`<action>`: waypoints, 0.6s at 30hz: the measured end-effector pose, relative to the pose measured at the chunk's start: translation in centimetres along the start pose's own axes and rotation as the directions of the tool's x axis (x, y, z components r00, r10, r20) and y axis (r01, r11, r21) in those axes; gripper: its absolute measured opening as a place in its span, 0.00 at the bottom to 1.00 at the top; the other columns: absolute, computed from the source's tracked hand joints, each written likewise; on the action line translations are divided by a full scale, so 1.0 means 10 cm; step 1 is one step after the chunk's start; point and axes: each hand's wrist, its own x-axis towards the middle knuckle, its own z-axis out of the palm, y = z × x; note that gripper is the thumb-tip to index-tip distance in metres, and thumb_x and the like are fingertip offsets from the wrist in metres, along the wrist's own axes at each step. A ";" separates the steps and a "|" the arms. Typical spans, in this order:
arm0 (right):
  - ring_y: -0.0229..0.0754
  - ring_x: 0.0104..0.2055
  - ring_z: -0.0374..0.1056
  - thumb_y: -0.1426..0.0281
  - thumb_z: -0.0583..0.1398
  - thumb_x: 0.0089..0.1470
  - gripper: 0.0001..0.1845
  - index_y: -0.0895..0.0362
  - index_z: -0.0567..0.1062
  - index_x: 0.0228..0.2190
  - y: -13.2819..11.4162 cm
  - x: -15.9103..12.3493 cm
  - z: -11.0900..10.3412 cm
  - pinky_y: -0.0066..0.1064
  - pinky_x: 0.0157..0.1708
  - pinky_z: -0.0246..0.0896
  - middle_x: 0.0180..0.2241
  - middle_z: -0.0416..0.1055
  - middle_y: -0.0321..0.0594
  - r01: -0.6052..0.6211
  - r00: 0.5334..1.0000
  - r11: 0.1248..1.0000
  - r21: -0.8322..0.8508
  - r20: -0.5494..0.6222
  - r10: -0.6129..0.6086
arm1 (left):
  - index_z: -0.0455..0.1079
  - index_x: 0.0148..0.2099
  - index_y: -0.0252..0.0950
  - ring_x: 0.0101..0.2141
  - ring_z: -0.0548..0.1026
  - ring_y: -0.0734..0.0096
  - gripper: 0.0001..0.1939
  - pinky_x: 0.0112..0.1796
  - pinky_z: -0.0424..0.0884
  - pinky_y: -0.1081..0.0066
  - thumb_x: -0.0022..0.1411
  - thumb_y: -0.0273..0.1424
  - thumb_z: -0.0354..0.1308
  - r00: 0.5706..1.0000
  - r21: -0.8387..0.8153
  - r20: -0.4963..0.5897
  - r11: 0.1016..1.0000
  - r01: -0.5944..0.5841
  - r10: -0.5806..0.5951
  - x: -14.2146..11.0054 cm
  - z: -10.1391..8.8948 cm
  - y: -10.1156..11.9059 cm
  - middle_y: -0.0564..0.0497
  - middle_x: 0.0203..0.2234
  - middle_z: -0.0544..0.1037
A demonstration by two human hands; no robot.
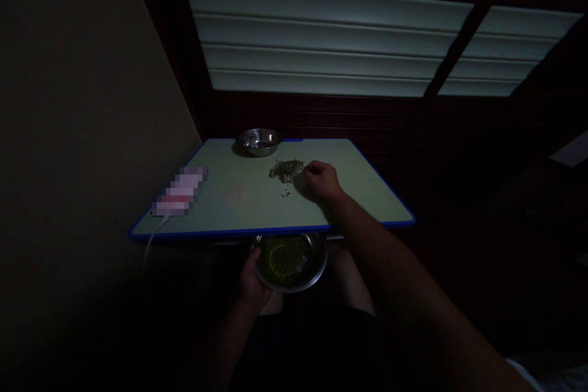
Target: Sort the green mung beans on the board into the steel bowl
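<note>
Two bare hands are engaged, one above the table and one below its edge. Right hand (pixel 320 179): fingers curled narrow, at about four o'clock of a loose heap of small grains (pixel 285 170); whether the fingertips meet or pinch a grain cannot be told. Left hand (pixel 254 285): closed on the rim of the near steel bowl (pixel 316 263) at roughly eight o'clock, carrying it over the lap.

Condition of the work: the heap is spread thinly just past the middle of the table (pixel 215 214), with a few stray grains at its six o'clock. A larger quantity of grains sits in the near bowl. In my judgement, only a small share of the lot is out on the tabletop, and that share is not yet cleared.

Further out, the far steel bowl (pixel 260 150) stands upright towards eleven o'clock on the table; no grains can be made out in it. At nine o'clock lies a pixelated pink item (pixel 181 190), a white cord (pixel 156 231) running off the near edge. Light is poor throughout.
</note>
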 end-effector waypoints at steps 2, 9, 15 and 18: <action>0.37 0.28 0.65 0.68 0.56 0.42 0.07 0.57 0.74 0.23 0.00 0.00 0.00 0.29 0.32 0.58 0.23 0.71 0.33 0.001 1.000 1.000 -0.001 0.000 -0.001 | 0.77 0.35 0.37 0.37 0.79 0.56 0.10 0.45 0.72 0.55 0.51 0.36 0.59 1.000 -0.001 -0.012 1.000 -0.002 0.002 0.00 0.01 0.00 0.48 0.31 0.83; 0.37 0.27 0.64 0.68 0.57 0.41 0.07 0.57 0.73 0.22 0.02 0.01 0.01 0.29 0.31 0.58 0.22 0.69 0.34 -0.005 1.000 0.997 0.075 0.011 0.004 | 0.77 0.36 0.37 0.39 0.79 0.55 0.11 0.47 0.71 0.54 0.53 0.35 0.58 1.000 -0.005 -0.018 1.000 0.020 -0.020 -0.01 0.02 0.01 0.46 0.31 0.83; 0.37 0.28 0.65 0.68 0.56 0.41 0.07 0.57 0.74 0.23 0.02 0.01 0.02 0.29 0.33 0.59 0.23 0.70 0.33 -0.011 1.000 0.998 0.054 0.000 0.011 | 0.77 0.36 0.37 0.42 0.78 0.52 0.11 0.47 0.70 0.54 0.52 0.35 0.58 1.000 -0.012 -0.020 1.000 0.020 -0.021 0.01 -0.01 -0.01 0.45 0.32 0.82; 0.37 0.28 0.65 0.69 0.56 0.41 0.07 0.57 0.74 0.23 0.01 0.01 0.02 0.29 0.33 0.59 0.22 0.70 0.33 -0.023 1.000 0.998 0.051 0.012 0.022 | 0.77 0.38 0.36 0.41 0.78 0.54 0.12 0.47 0.70 0.55 0.52 0.36 0.59 1.000 -0.004 0.003 1.000 0.001 -0.001 0.01 -0.02 -0.01 0.46 0.33 0.83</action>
